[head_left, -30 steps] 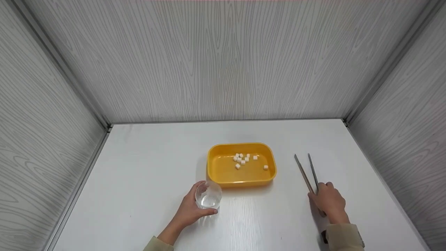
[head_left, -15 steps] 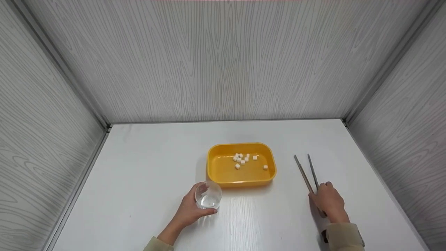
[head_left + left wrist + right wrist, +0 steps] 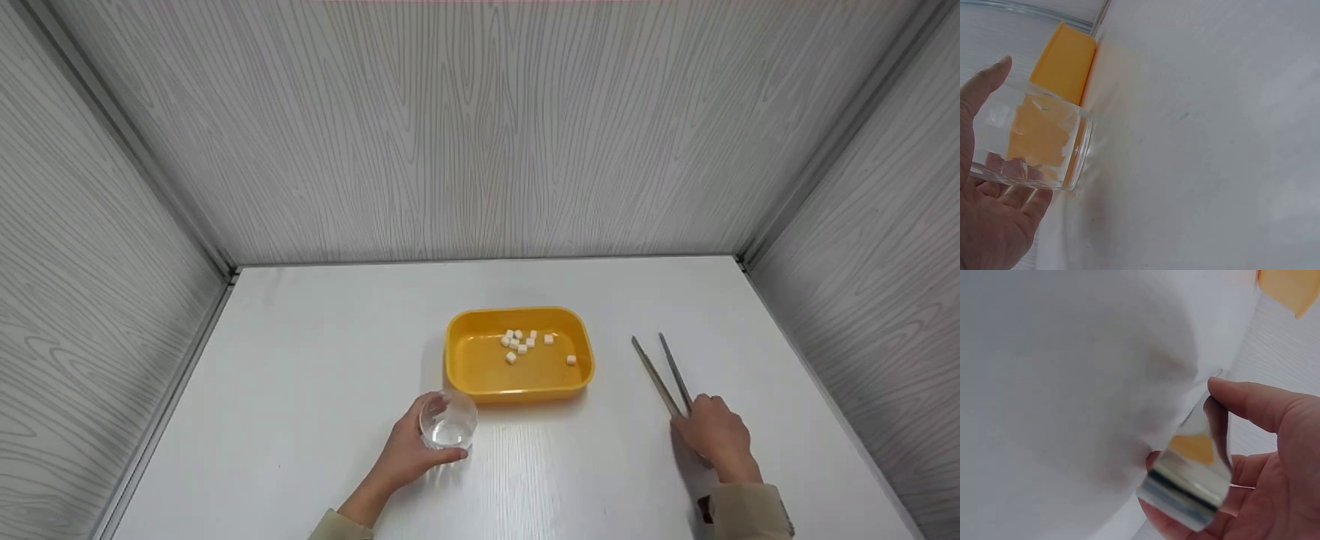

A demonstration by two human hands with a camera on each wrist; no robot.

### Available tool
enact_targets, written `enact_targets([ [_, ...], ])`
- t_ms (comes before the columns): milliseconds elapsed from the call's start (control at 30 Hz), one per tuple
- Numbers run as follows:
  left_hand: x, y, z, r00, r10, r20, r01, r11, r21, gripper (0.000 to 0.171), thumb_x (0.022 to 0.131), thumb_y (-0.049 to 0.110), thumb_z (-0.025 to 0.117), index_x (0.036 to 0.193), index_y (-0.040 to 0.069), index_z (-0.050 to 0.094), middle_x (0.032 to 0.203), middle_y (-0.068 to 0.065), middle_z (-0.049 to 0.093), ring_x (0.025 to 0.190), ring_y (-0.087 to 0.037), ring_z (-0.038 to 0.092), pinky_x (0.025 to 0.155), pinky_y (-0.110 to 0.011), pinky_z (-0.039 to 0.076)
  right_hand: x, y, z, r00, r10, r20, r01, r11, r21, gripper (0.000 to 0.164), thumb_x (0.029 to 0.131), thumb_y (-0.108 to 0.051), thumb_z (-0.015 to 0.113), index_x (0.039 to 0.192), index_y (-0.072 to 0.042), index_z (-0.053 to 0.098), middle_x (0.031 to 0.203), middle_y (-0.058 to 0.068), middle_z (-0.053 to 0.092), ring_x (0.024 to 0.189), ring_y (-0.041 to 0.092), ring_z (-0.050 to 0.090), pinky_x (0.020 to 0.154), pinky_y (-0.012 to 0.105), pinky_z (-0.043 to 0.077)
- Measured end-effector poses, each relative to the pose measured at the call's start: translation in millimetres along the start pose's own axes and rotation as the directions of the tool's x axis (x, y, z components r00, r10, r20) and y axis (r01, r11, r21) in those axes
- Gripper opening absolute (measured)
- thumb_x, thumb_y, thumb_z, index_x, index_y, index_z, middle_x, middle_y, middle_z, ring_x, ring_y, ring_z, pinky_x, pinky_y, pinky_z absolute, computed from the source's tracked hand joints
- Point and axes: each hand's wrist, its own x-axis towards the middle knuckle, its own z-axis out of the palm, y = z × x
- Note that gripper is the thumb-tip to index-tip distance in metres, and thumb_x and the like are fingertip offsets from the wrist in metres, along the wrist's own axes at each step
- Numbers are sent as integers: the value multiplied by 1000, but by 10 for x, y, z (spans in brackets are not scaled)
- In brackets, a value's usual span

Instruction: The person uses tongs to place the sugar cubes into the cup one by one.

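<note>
My left hand (image 3: pixel 407 451) grips a clear glass (image 3: pixel 448 421) at the near left corner of a yellow tray (image 3: pixel 525 393). In the left wrist view the thumb lies on one side of the glass (image 3: pixel 1044 140) and the fingers on the other. Its base is close to the tabletop; I cannot tell if it touches. My right hand (image 3: pixel 716 433) holds metal tongs (image 3: pixel 655 375) to the right of the tray, their two arms spread apart. In the right wrist view, thumb and fingers pinch the shiny bent end of the tongs (image 3: pixel 1190 461). Several small white cubes (image 3: pixel 514 343) lie in the tray.
A white table (image 3: pixel 322 360) bears everything. Grey wood-grain panels rise at the back (image 3: pixel 480 135) and on both sides, meeting the table along metal edge strips.
The right hand and tongs have shifted slightly right and nearer to me. The left hand, glass and tray stay practically in place.
</note>
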Motion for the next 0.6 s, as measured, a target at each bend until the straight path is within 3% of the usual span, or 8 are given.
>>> enact_targets([
  [267,0,2,9,1000,-2,-9,2,1000,11,91,66,26,92,140,9,42,139,-10,54,131,-31,47,111,-51,34,-57,46,-63,1000,-15,1,15,1000,8,22,91,-11,52,92,11,52,71,13,52,57,24,51,45,35,43],
  [600,9,-19,25,1000,-5,-26,5,1000,13,91,65,27,92,140,11,43,138,-8,55,130,-30,48,110,-50,36,-90,95,-115,997,-73,-26,72,996,-48,19,95,-8,51,100,10,52,79,13,55,63,25,51,50,41,47],
])
